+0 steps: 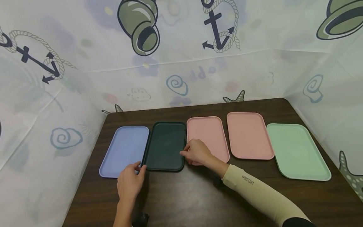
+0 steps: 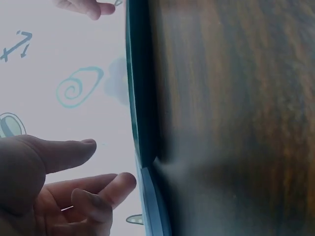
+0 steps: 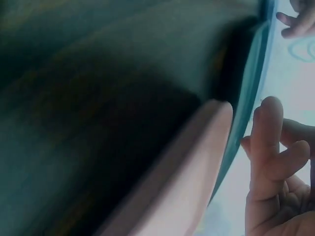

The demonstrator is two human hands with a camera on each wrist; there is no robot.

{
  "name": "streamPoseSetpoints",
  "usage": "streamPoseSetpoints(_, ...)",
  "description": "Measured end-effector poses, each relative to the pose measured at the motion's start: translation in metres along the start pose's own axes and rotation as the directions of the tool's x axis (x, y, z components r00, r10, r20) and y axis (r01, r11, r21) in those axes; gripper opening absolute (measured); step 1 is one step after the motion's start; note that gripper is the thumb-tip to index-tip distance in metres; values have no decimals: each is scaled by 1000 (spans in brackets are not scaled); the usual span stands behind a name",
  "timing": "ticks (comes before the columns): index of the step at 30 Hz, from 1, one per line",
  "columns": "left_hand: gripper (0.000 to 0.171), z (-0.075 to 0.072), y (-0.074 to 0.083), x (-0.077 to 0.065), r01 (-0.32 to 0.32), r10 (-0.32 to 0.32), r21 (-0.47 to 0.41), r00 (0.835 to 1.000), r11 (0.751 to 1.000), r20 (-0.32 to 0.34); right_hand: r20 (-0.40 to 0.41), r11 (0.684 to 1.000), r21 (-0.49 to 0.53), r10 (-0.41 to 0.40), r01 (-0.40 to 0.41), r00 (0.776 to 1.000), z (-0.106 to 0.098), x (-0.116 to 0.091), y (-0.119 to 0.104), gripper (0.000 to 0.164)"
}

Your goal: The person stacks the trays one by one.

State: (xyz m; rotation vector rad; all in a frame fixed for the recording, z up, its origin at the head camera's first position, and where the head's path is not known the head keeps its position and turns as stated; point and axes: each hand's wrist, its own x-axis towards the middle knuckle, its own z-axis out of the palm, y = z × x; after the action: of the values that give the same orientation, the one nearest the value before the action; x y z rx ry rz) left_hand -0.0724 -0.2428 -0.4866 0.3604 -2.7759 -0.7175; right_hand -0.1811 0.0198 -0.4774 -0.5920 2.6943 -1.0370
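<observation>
Five rectangular trays lie in a row; a dark green tray (image 1: pixel 166 146) is second from the left, beside a blue tray (image 1: pixel 124 151). My left hand (image 1: pixel 130 181) hovers by the near corners where these two meet, thumb apart from loosely bent fingers, holding nothing. In the left wrist view its fingertips (image 2: pixel 125 184) come close to the blue tray's edge. Over the left side of a pink tray (image 1: pixel 208 132) is my right hand (image 1: pixel 197 153), fingertips at the dark green tray's right edge. Its fingers are loosely bent and grip nothing in the right wrist view.
A second pink tray (image 1: pixel 249 135) and a light green tray (image 1: pixel 297 151) continue the row to the right, overlapping slightly in this view. Beneath everything is a dark wooden table (image 1: pixel 181 201). Patterned white cloth (image 1: pixel 181 63) rises behind and at both sides of it.
</observation>
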Motion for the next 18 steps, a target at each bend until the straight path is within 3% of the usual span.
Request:
streamPoseSetpoints(9, 39, 4, 0, 10, 34, -37, 31, 994, 999, 102, 39, 997, -83, 4, -1, 999, 8, -2, -10, 29)
streamPoseSetpoints(18, 34, 14, 6, 28, -42, 32, 114, 996, 993, 86, 40, 979, -200, 56, -47, 998, 10, 2, -16, 42)
